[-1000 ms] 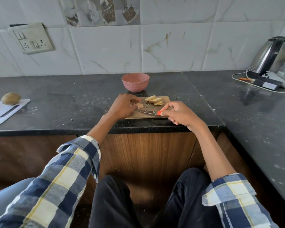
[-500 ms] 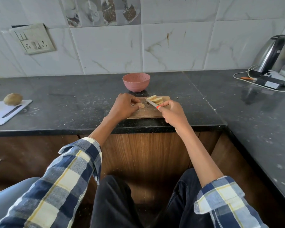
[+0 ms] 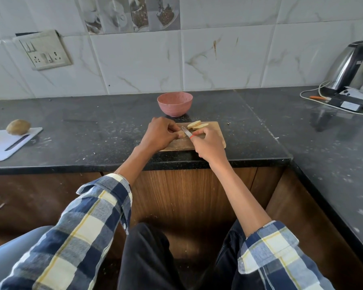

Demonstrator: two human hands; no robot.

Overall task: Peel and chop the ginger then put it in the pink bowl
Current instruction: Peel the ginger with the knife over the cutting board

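Wooden board [image 3: 214, 136], frame centre: your left hand [image 3: 160, 133] pinches the ginger [image 3: 181, 134], right hand [image 3: 208, 144] grips the knife [image 3: 187, 132]. Chopping underway; next cut needs fingertips clear.

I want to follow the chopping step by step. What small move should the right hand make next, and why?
Probably press the knife down through the ginger piece that the left hand pins on the wooden board. The right hand holds the blade at it, a few slices lie cut, and the pink bowl seems empty.
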